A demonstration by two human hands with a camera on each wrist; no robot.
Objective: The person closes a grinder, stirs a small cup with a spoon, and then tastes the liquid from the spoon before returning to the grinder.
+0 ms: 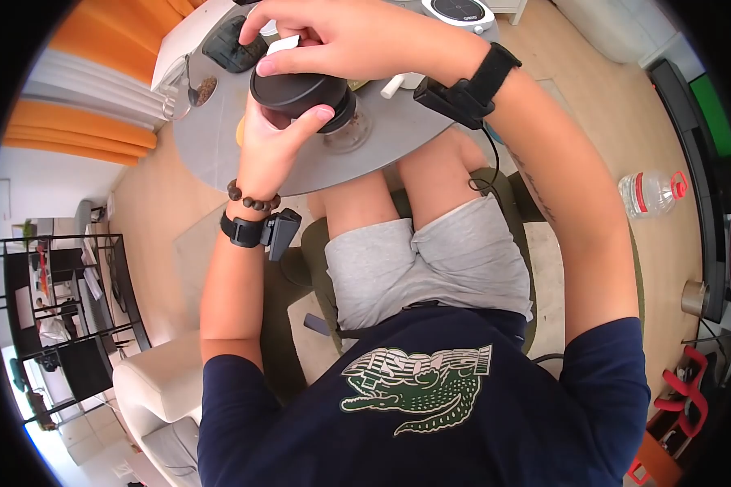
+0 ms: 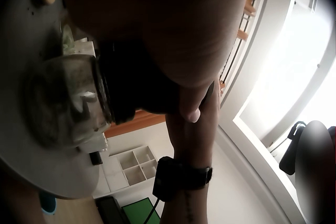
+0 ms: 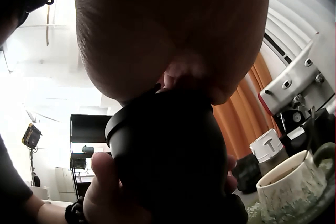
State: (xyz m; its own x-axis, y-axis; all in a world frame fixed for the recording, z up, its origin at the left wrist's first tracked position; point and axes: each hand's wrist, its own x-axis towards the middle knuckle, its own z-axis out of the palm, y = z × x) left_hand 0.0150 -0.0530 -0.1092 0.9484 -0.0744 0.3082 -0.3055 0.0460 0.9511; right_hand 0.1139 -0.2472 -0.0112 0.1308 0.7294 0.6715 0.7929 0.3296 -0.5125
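A black coffee grinder [image 1: 300, 91] with a clear glass jar [image 1: 349, 134] at its base is tilted over the grey table. My left hand [image 1: 278, 142] wraps round the black body, thumb lying along the near side. From above, my right hand [image 1: 325, 40] grips the grinder's top, with the thumb across the upper edge and the fingers bent over the far side. In the right wrist view the grinder body [image 3: 168, 155] stands dark under the right palm. The left wrist view shows the glass jar [image 2: 71, 100] close over the tabletop.
On the grey table [image 1: 211, 146] are a dark container [image 1: 234, 45], a scoop of brown beans [image 1: 206, 89] and a white round-topped device [image 1: 459, 12]. A patterned mug [image 3: 291, 192] holds dark liquid near a white lid [image 3: 266, 145] marked T. A water bottle [image 1: 650, 195] is on the floor.
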